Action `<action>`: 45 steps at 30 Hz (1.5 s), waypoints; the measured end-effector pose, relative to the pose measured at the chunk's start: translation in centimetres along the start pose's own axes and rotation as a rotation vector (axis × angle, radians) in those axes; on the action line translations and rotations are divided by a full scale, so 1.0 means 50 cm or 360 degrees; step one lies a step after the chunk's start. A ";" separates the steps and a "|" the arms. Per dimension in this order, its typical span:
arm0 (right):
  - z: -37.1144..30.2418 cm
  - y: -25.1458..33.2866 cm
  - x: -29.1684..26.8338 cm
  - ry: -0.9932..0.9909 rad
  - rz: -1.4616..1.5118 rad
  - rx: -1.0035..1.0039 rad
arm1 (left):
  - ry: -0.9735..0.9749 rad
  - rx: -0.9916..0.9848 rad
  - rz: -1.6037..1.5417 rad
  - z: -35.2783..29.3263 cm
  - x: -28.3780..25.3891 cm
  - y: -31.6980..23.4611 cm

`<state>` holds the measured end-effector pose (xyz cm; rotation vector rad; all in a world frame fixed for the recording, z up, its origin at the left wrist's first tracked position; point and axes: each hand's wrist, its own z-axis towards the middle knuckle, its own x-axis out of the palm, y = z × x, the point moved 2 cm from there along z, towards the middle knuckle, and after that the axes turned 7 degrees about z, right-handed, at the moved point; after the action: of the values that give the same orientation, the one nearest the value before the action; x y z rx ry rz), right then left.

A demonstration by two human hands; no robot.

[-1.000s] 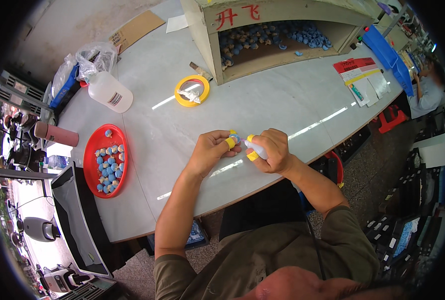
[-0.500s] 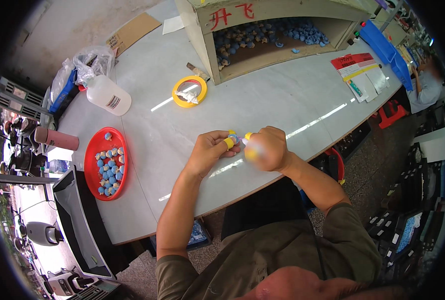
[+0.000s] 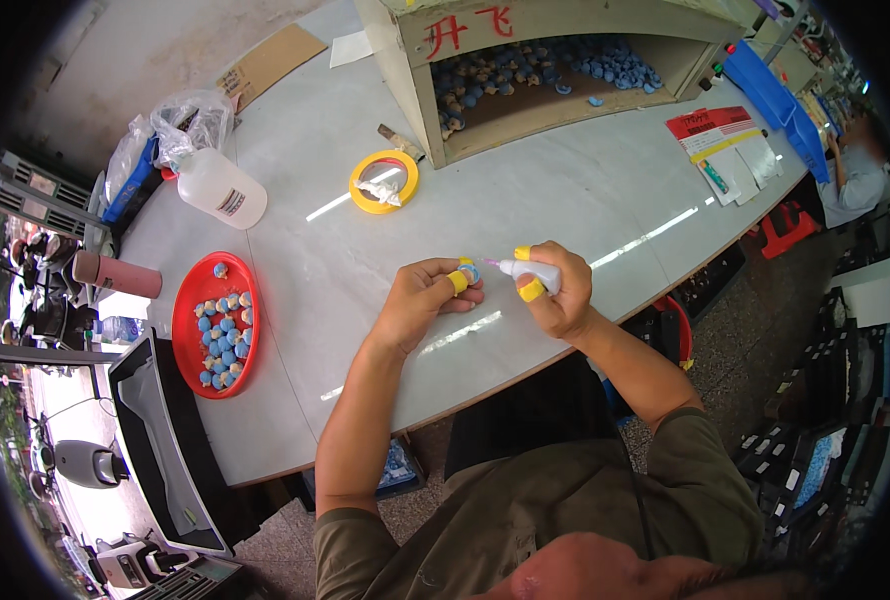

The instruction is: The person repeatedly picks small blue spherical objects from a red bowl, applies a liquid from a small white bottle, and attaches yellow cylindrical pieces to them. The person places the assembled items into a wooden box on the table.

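My left hand (image 3: pixel 427 300) pinches a small round blue piece (image 3: pixel 472 272) between thumb and forefinger, both tipped with yellow wraps. Closed around a small white squeeze bottle (image 3: pixel 543 272) is my right hand (image 3: pixel 567 302), whose thumb and forefinger wear yellow wraps too. The bottle lies nearly level, its thin pinkish nozzle pointing left at the blue piece, with a small gap between them. To the left, a red bowl (image 3: pixel 181 345) holds several blue-and-cream balls (image 3: pixel 227 340).
A wooden box (image 3: pixel 397 85) at the back holds many blue pieces. A yellow ring (image 3: pixel 357 196) with crumpled tissue, a translucent jug (image 3: pixel 210 190), a pink tumbler (image 3: pixel 130 277) and papers (image 3: pixel 730 150) lie around the grey table (image 3: pixel 485 210). Another person (image 3: pixel 853 180) sits far right.
My right hand has turned and drawn slightly right from the left hand, so the bottle now shows plainly. The left hand keeps its pinch on the blue piece.
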<state>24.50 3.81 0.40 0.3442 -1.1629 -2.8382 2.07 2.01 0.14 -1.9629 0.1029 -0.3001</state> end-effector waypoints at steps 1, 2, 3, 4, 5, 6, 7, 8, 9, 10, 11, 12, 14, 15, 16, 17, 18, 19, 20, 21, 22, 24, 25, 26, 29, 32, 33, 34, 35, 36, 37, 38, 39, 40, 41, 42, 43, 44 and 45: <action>0.001 0.005 -0.002 -0.0086 0.0114 0.0149 | 0.0008 -0.0011 -0.0012 -0.001 -0.002 -0.001; 0.000 0.007 -0.005 -0.0173 0.0228 0.0298 | 0.0005 -0.0022 -0.0041 -0.002 -0.004 -0.001; -0.002 0.000 -0.011 -0.0193 0.0441 0.0501 | 0.0001 -0.0028 -0.0071 -0.002 -0.005 -0.001; -0.001 -0.001 -0.021 -0.0259 0.0491 0.0580 | -0.0002 -0.0035 -0.0099 -0.002 -0.008 0.000; 0.003 0.001 -0.032 -0.0327 0.0542 0.0659 | -0.0009 -0.0042 -0.0116 -0.004 -0.011 0.000; 0.011 0.004 -0.043 -0.0395 0.0588 0.0736 | -0.0011 -0.0047 -0.0135 -0.005 -0.013 -0.001; 0.011 -0.005 -0.066 -0.0403 0.0554 0.0830 | -0.0011 -0.0051 -0.0154 -0.005 -0.013 -0.001; 0.007 -0.019 -0.098 -0.0414 0.0521 0.0924 | -0.0007 -0.0046 -0.0164 -0.007 -0.015 -0.001; 0.004 -0.034 -0.133 -0.0433 0.0479 0.1015 | 0.0009 -0.0040 -0.0172 -0.008 -0.016 -0.002; -0.002 -0.053 -0.172 -0.0479 0.0414 0.1013 | 0.0046 -0.0031 -0.0181 -0.003 -0.012 -0.004; -0.006 -0.078 -0.218 -0.0526 0.0335 0.1003 | 0.0018 -0.0023 -0.0170 -0.001 -0.011 -0.007; -0.008 -0.095 -0.266 -0.0579 0.0236 0.0989 | 0.0008 -0.0013 -0.0165 -0.001 -0.014 -0.005; -0.004 -0.124 -0.363 -0.0657 -0.0293 0.1046 | 0.0003 0.0001 -0.0181 0.000 -0.016 -0.002; -0.011 -0.158 -0.415 -0.0715 -0.0508 0.0992 | 0.0007 0.0000 -0.0193 0.003 -0.014 -0.001; -0.014 -0.183 -0.457 -0.0760 -0.0702 0.0936 | -0.0003 0.0008 -0.0202 0.001 -0.014 0.000; -0.014 -0.202 -0.483 -0.0780 -0.0847 0.1026 | -0.0031 0.0014 -0.0206 -0.004 -0.019 0.003; -0.020 -0.208 -0.510 -0.0824 -0.0999 0.1124 | -0.0040 0.0015 -0.0201 -0.001 -0.014 0.002; -0.023 -0.211 -0.524 -0.0859 -0.1126 0.1236 | -0.0031 0.0017 -0.0195 0.001 -0.013 0.003; -0.026 -0.207 -0.541 -0.0862 -0.1208 0.1235 | -0.0023 0.0019 -0.0192 0.006 -0.009 0.004; -0.032 -0.208 -0.540 -0.0851 -0.1272 0.1247 | -0.0036 0.0009 -0.0186 0.005 -0.010 0.006; -0.036 -0.206 -0.544 -0.0838 -0.1338 0.1259 | -0.0034 0.0013 -0.0206 0.007 -0.007 0.006; -0.036 -0.202 -0.543 -0.0893 -0.1455 0.1120 | -0.0055 0.0019 -0.0253 0.006 -0.009 0.005; -0.041 -0.197 -0.530 -0.0999 -0.1552 0.0936 | -0.0064 0.0021 -0.0267 0.005 -0.008 0.003; -0.048 -0.190 -0.516 -0.1101 -0.1646 0.0747 | -0.0074 0.0024 -0.0283 0.004 -0.002 0.000; -0.033 -0.107 -0.424 -0.1118 -0.1556 0.0309 | -0.0131 0.0026 -0.0323 -0.005 -0.017 0.001; 0.009 -0.099 -0.323 -0.0494 -0.1177 0.0087 | -0.0104 0.0007 -0.0293 -0.002 -0.014 -0.002; 0.049 -0.111 -0.289 -0.0418 -0.1128 0.0057 | -0.0103 0.0009 -0.0275 -0.005 -0.015 0.000; 0.104 -0.132 -0.259 -0.0340 -0.1066 0.0025 | -0.0115 0.0013 -0.0255 -0.011 -0.019 0.001; 0.147 -0.172 -0.253 -0.0388 -0.1106 0.0084 | -0.0101 0.0011 -0.0283 -0.010 -0.019 0.001; 0.187 -0.218 -0.258 -0.0434 -0.1144 0.0140 | -0.0089 0.0013 -0.0312 -0.007 -0.020 0.002; 0.228 -0.252 -0.266 -0.0398 -0.1342 0.0171 | -0.0088 0.0023 -0.0345 -0.004 -0.023 0.002; 0.265 -0.281 -0.272 -0.0362 -0.1541 0.0202 | -0.0096 0.0021 -0.0357 -0.002 -0.023 0.001; 0.287 -0.313 -0.284 -0.0262 -0.1597 0.0348 | -0.0100 0.0015 -0.0368 0.002 -0.022 0.002; 0.302 -0.338 -0.298 -0.0156 -0.1646 0.0495 | -0.0109 0.0008 -0.0381 0.004 -0.022 0.003; 0.315 -0.362 -0.311 -0.0053 -0.1700 0.0645 | -0.0132 0.0023 -0.0382 0.006 -0.021 -0.003; 0.325 -0.371 -0.305 -0.0071 -0.1690 0.0684 | -0.0165 0.0022 -0.0380 0.000 -0.021 -0.007; 0.332 -0.378 -0.305 -0.0094 -0.1688 0.0727 | -0.0188 0.0020 -0.0377 -0.003 -0.020 -0.008; 0.330 -0.381 -0.308 -0.0121 -0.1692 0.0772 | -0.0232 0.0041 -0.0410 -0.004 -0.023 -0.005; 0.321 -0.380 -0.295 -0.0175 -0.1571 0.0714 | -0.0266 0.0057 -0.0437 -0.004 -0.025 -0.001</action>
<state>35.87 30.39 0.93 1.0517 -2.1359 -3.3116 0.79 2.12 0.05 -1.9582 -0.2805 -0.3126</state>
